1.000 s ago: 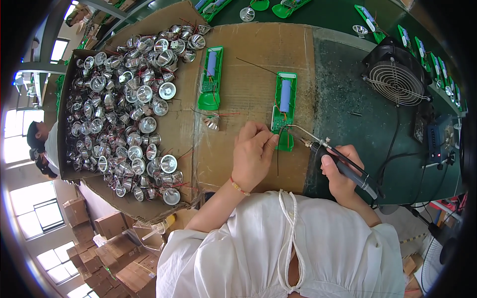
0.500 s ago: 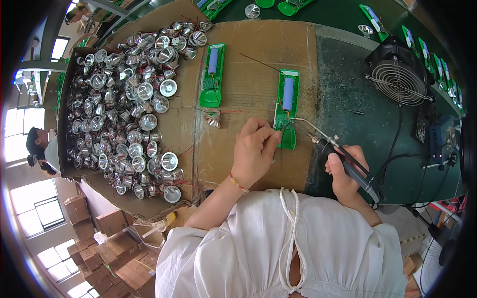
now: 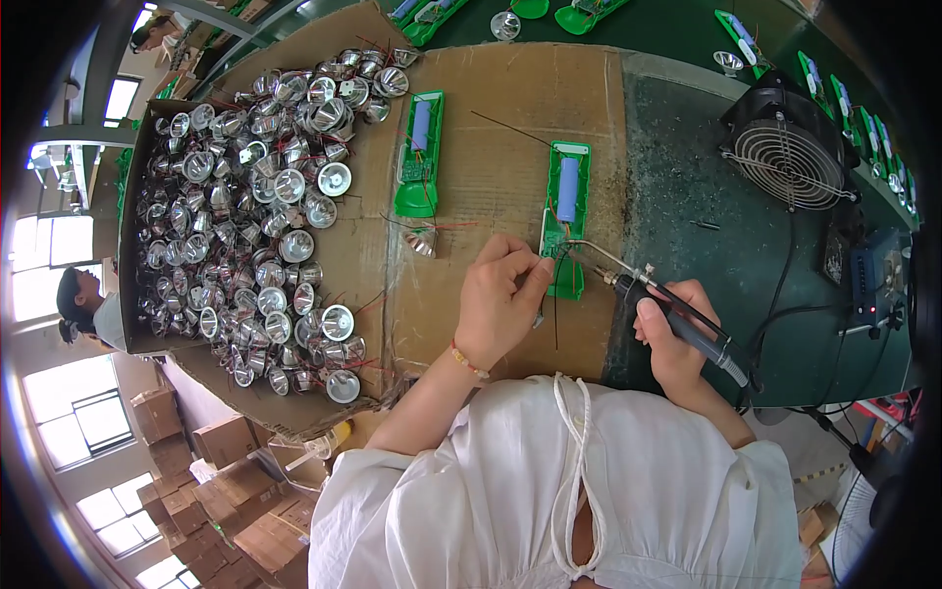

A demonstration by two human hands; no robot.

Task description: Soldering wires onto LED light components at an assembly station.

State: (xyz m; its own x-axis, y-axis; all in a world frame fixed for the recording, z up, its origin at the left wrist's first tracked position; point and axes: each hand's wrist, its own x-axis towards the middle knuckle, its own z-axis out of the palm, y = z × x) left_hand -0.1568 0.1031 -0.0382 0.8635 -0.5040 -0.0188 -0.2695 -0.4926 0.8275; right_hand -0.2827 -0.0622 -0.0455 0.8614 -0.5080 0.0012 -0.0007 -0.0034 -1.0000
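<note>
A green plastic housing (image 3: 566, 283) lies lengthwise before me, with a blue cylindrical battery (image 3: 568, 188) and a small green circuit board (image 3: 554, 239) inside. My left hand (image 3: 502, 299) is closed in a pinch at the housing's left edge, on a thin dark wire (image 3: 557, 319); the fingertips partly hide it. A soldering iron (image 3: 677, 319) with a thin metal feed tube (image 3: 608, 254) is gripped in my right hand (image 3: 679, 339). Its tip points left at the board's lower end. Further left lie a second green housing (image 3: 418, 187) and a loose silver reflector cup (image 3: 422, 242) with wires.
A carton (image 3: 265, 412) full of reflector cups with red wires stands at left. Brown cardboard (image 3: 491, 88) covers the work surface. At right are a caged fan (image 3: 788, 162) and a blue control box (image 3: 873, 280) with cables. More green housings (image 3: 743, 44) line the far edge.
My right hand and the soldering iron have shifted slightly left, bringing the tip closer to the board. My left hand stays almost in place, still pinching.
</note>
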